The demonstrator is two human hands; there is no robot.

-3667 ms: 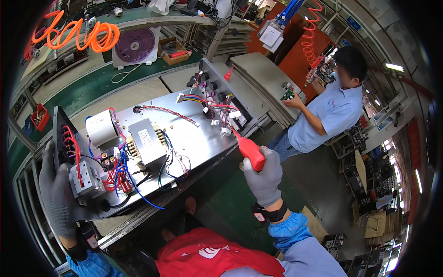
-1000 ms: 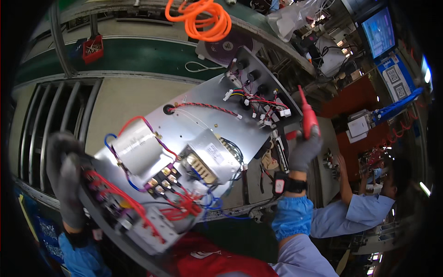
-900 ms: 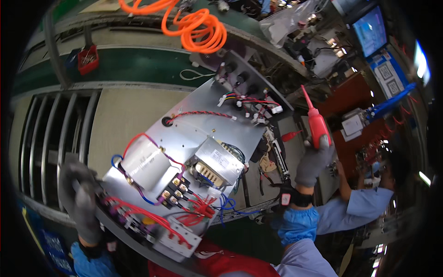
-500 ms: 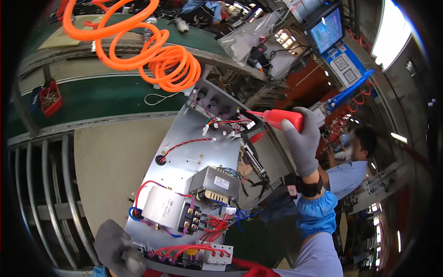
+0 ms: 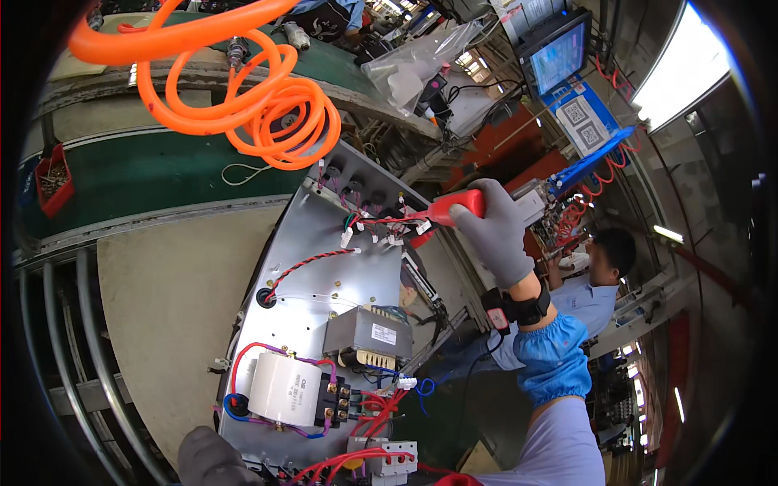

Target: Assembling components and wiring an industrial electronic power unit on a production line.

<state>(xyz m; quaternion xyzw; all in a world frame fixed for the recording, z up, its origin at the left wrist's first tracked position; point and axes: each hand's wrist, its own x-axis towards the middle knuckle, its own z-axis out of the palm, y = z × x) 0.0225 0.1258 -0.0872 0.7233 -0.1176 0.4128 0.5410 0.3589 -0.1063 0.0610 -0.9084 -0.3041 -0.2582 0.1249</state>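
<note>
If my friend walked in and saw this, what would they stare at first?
Probably the bright orange coiled hose, looping across the upper left. Next might be the red bottle in the person's gloved right hand, beside the wires at the far end of the shiny metal plate. The fat white cylinder near the plate's close end stands out too.

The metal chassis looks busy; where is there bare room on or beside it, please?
The metal chassis is mostly bare between twisted wire and transformer; the tan board, between chassis and metal bars. Crowded: far end, by connectors; near end, by white cylinder and red wires.
</note>
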